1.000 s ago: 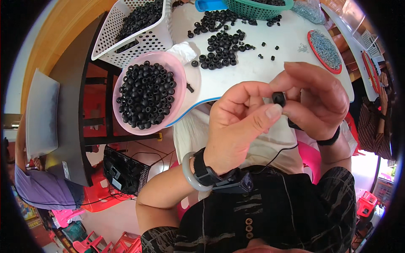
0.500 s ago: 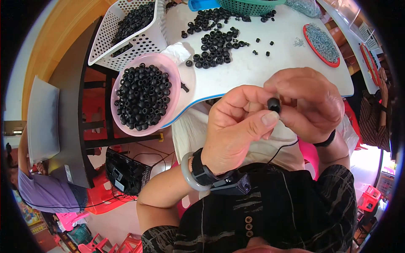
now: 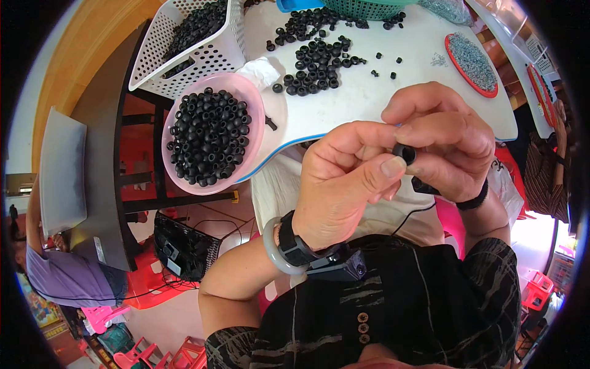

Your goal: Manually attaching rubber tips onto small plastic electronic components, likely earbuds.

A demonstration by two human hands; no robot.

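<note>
In front of my chest, my left hand (image 3: 341, 178) pinches a small black hollow plastic part (image 3: 404, 152) between thumb and forefinger, its round opening showing. Close against it is my right hand (image 3: 448, 138), with fingers curled and their tips at the part's edge. A tiny bluish speck shows by the right fingertips, too small to name. Beyond my hands, many similar black parts (image 3: 316, 71) lie loose on the white table (image 3: 362, 101). To the left, a pink basin (image 3: 255, 132) is heaped with more of them.
A white perforated basket (image 3: 227, 55) of black pieces stands at the far left, with crumpled tissue (image 3: 259, 72) beside it. At the far right is a red-rimmed tray (image 3: 491, 93) of small silvery pieces. A green basket (image 3: 369, 11) sits at the back. Another person (image 3: 74, 270) is at left.
The black part has turned so that its opening shows more. My right hand's fingers have shifted slightly left and uncurled a little; my left hand keeps its pinch.
</note>
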